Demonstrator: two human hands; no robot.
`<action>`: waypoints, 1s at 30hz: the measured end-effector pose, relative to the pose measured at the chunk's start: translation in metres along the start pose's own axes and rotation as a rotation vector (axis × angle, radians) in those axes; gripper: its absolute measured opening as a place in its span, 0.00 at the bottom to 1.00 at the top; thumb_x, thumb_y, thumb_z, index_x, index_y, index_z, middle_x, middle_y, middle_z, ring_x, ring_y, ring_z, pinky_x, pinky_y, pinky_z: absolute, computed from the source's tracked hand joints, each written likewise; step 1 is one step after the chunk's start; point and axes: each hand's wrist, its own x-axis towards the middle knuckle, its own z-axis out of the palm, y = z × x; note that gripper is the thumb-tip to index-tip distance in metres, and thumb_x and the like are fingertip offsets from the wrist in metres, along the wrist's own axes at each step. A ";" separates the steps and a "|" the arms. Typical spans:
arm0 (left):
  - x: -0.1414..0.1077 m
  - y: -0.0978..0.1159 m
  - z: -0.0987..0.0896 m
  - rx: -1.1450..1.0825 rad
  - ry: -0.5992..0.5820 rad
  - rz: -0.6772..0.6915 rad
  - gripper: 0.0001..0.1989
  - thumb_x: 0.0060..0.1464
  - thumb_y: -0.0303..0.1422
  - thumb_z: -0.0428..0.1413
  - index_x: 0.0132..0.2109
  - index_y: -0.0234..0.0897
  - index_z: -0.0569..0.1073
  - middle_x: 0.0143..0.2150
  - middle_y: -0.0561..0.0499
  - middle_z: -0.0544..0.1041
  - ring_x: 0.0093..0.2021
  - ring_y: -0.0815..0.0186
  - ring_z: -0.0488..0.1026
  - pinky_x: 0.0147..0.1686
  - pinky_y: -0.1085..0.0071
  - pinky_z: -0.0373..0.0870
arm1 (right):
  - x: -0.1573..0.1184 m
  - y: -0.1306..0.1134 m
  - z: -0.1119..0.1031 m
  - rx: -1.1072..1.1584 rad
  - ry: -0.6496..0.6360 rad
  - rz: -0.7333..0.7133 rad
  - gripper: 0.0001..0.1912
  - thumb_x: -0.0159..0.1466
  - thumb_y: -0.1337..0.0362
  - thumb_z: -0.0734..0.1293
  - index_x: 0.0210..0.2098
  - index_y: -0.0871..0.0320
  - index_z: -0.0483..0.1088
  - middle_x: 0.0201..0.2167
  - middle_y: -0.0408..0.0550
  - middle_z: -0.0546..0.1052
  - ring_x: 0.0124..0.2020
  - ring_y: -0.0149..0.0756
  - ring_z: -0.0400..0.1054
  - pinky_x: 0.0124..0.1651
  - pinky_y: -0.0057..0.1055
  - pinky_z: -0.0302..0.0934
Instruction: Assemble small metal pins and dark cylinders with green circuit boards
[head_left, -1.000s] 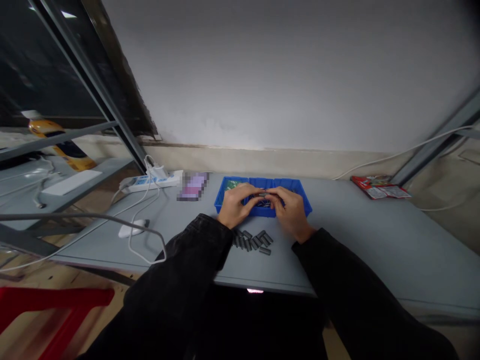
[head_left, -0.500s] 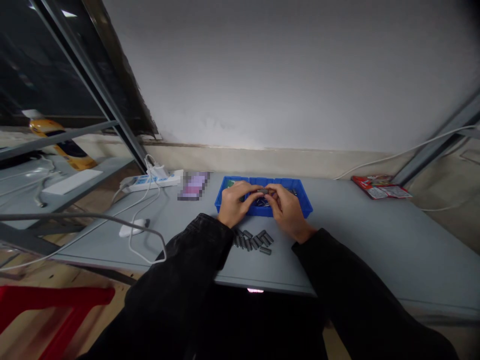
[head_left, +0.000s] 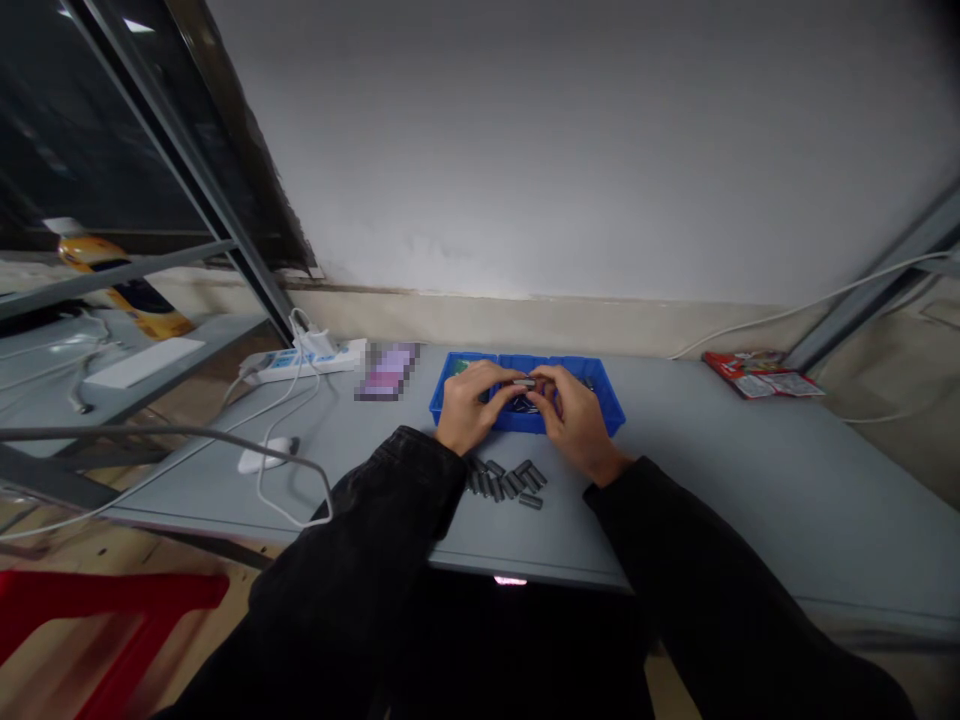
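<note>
One left hand (head_left: pixel 466 405), one right hand (head_left: pixel 577 418), one three-compartment tray (head_left: pixel 615 409), at least nine grey cylinders (head_left: pixel 530 501), one power strip (head_left: pixel 346 357), one bottle (head_left: pixel 160 320) and one red packet (head_left: pixel 765 380) are showing.

A pale wall (head_left: pixel 562 150) stands behind the grey table (head_left: pixel 720 460).

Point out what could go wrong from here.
The small grey piece, pinched between the left hand and right hand over the blue tray, could slip and drop among the small parts inside. The left sleeve, close beside the loose grey cylinders on the table, might knock some aside.
</note>
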 end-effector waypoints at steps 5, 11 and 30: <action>-0.001 -0.002 0.001 -0.012 -0.036 0.019 0.06 0.61 0.32 0.60 0.43 0.36 0.79 0.40 0.47 0.82 0.41 0.65 0.77 0.46 0.63 0.73 | 0.002 0.001 -0.001 -0.010 0.024 -0.035 0.07 0.72 0.63 0.59 0.41 0.55 0.68 0.39 0.48 0.73 0.43 0.39 0.68 0.47 0.37 0.64; 0.000 -0.001 0.000 0.010 -0.008 0.019 0.06 0.61 0.32 0.59 0.43 0.36 0.79 0.39 0.48 0.82 0.40 0.65 0.77 0.45 0.64 0.73 | 0.003 0.000 -0.001 -0.007 0.020 -0.037 0.06 0.71 0.63 0.60 0.45 0.54 0.67 0.41 0.49 0.73 0.44 0.40 0.68 0.49 0.40 0.64; 0.000 -0.001 0.000 -0.006 -0.049 0.014 0.06 0.61 0.32 0.59 0.43 0.36 0.79 0.40 0.48 0.82 0.41 0.64 0.77 0.46 0.62 0.72 | 0.002 -0.002 -0.003 -0.186 0.056 -0.012 0.09 0.71 0.60 0.60 0.43 0.54 0.71 0.45 0.50 0.70 0.48 0.43 0.66 0.53 0.45 0.58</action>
